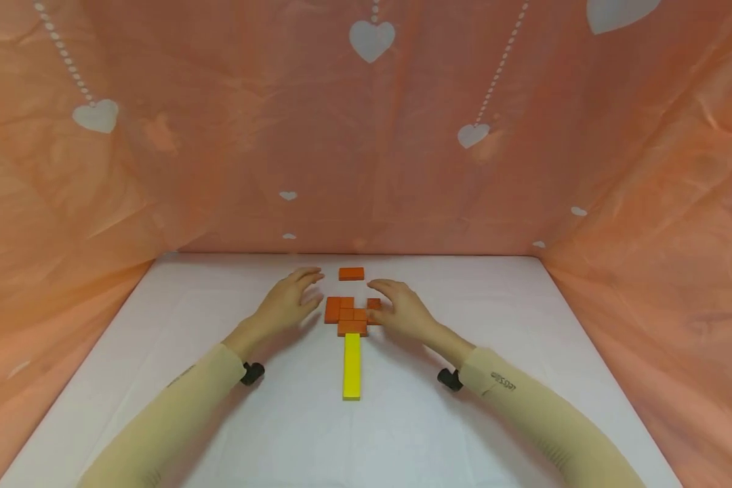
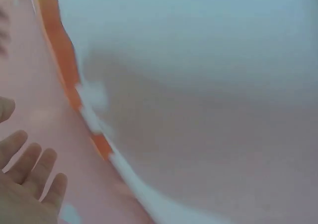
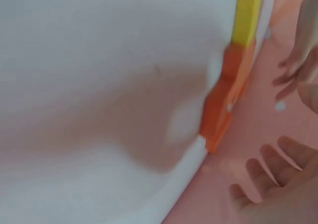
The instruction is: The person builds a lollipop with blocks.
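Several orange blocks [image 1: 346, 315] lie flat together in a cluster on the white table, with a long yellow block [image 1: 352, 366] running from their near edge toward the person. A single orange block [image 1: 351, 274] lies apart, behind the cluster. To the left of the blocks is my left hand [image 1: 283, 299], its fingers extended and holding nothing. On the other side, my right hand [image 1: 405, 308] has loosely bent fingers and partly covers an orange block [image 1: 374, 303] at the cluster's right in the head view. In the right wrist view its fingers [image 3: 271, 167] are spread, with nothing in them.
White cloth covers the table [image 1: 250, 434]. An orange-pink curtain [image 1: 372, 149] with white hearts hangs behind it and along both sides. Dark wrist cameras are worn on the left wrist [image 1: 253, 373] and the right wrist [image 1: 449, 379].
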Motion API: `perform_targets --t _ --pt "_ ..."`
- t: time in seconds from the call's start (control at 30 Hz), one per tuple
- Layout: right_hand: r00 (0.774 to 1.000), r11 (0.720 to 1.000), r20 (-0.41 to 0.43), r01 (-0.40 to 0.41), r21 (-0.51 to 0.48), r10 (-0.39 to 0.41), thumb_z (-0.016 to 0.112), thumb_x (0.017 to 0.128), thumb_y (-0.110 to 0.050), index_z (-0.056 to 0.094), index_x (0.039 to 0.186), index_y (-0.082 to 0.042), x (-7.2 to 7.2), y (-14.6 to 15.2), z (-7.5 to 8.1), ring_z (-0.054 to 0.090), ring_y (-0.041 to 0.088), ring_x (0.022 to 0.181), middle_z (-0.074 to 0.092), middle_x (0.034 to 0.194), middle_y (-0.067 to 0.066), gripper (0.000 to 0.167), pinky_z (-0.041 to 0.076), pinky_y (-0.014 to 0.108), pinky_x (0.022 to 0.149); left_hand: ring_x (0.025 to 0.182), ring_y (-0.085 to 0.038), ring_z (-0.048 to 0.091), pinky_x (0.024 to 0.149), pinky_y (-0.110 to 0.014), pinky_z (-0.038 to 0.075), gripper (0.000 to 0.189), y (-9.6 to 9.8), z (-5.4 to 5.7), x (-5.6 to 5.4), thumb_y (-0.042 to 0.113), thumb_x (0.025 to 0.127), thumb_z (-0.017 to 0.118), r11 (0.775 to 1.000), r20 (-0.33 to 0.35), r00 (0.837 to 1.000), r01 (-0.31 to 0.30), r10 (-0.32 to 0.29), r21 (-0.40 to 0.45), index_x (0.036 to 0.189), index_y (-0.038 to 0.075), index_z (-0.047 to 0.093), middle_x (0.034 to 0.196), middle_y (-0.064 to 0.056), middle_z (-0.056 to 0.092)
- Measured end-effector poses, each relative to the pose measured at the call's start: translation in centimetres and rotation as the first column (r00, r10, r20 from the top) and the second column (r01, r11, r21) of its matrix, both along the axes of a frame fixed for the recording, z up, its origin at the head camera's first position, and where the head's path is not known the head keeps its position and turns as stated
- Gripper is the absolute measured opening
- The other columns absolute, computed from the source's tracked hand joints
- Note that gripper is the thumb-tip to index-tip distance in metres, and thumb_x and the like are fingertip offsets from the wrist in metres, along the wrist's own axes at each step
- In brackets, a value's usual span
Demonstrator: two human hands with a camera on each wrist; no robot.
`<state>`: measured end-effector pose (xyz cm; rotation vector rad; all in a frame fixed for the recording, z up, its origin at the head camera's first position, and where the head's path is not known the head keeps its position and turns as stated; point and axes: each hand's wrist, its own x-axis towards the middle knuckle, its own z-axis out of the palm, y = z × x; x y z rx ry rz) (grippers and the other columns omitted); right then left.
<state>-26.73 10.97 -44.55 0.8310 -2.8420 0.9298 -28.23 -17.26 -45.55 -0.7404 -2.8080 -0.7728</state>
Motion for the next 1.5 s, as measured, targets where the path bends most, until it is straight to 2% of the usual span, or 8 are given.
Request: perform_targets --t 0.1,0.23,0.4,0.57,0.83,1.17,1.5 --pt "1.000 0.996 0.019 -0.025 0.083 0.024 0.079 0.092 -0.034 0.051 0.152 -0.003 1.6 0.0 -0.5 0.042 0.038 0.146 0.047 0.159 0.014 0.073 0.034 0.060 0.119 0.134 -0.043 0.054 0.111 -0.059 0.044 0.048 -1.2 -0.4 -1.7 0.018 0.103 0.066 0.995 0.045 0.996 -0.082 0.080 0.048 0.145 -0.001 0.056 0.152 -0.020 0.050" --pt "0.996 0.983 0.080 -0.056 0.174 0.042 0.080 0.088 -0.045 0.044 0.157 -0.004 3.2 0.0 -1.4 0.035 0.036 0.151 0.037 0.165 0.012 0.088 0.028 0.057 0.123 0.125 -0.042 0.061 0.106 -0.057 0.050 0.046 -2.1 -0.9 -3.5 0.015 0.102 0.066 0.990 0.111 0.987 -0.125 0.117 0.066 0.144 -0.001 0.057 0.150 -0.021 0.050" --pt "0.991 0.968 0.125 -0.085 0.237 0.057 0.079 0.087 -0.054 0.041 0.159 -0.007 4.2 -0.2 -2.1 0.030 0.034 0.154 0.031 0.169 0.010 0.094 0.024 0.055 0.125 0.131 -0.043 0.056 0.111 -0.058 0.045 0.040 -2.5 -1.2 -5.2 0.013 0.102 0.066 0.995 0.106 0.989 -0.101 0.098 0.020 0.139 -0.002 0.062 0.146 -0.022 0.053" --pt "0.990 0.960 0.123 -0.099 0.263 0.068 0.078 0.087 -0.057 0.042 0.159 -0.009 4.3 -0.3 -2.6 0.030 0.035 0.153 0.030 0.169 0.010 0.094 0.025 0.056 0.124 0.136 -0.044 0.051 0.115 -0.059 0.040 0.034 -2.7 -1.5 -6.1 0.008 0.102 0.063 0.997 0.093 0.993 -0.072 0.073 -0.012 0.135 -0.003 0.066 0.146 -0.023 0.055" --pt "0.990 0.953 0.112 -0.109 0.282 0.080 0.077 0.087 -0.058 0.048 0.155 -0.009 4.3 -0.4 -2.7 0.030 0.038 0.153 0.031 0.168 0.012 0.089 0.025 0.058 0.124 0.134 -0.045 0.053 0.115 -0.059 0.041 0.031 -2.6 -1.7 -6.2 0.004 0.101 0.064 0.996 0.075 0.994 -0.081 0.083 -0.023 0.132 -0.001 0.069 0.141 -0.023 0.060" --pt "0.991 0.957 0.117 -0.098 0.274 0.068 0.078 0.087 -0.057 0.048 0.155 -0.008 4.5 -0.4 -2.5 0.029 0.038 0.153 0.031 0.168 0.012 0.089 0.024 0.058 0.124 0.125 -0.044 0.057 0.110 -0.054 0.047 0.025 -2.2 -1.6 -6.1 0.000 0.100 0.066 0.996 0.088 0.994 -0.074 0.069 0.057 0.123 -0.007 0.072 0.131 -0.024 0.064" --pt "0.990 0.958 0.120 -0.098 0.269 0.068 0.078 0.087 -0.055 0.049 0.155 -0.008 4.8 -0.3 -2.7 0.029 0.037 0.153 0.030 0.169 0.012 0.088 0.025 0.057 0.124 0.128 -0.041 0.057 0.108 -0.053 0.049 0.024 -0.7 -1.3 -4.9 0.005 0.100 0.068 0.980 0.070 0.997 -0.031 0.018 0.194 0.122 -0.003 0.074 0.132 -0.021 0.064"
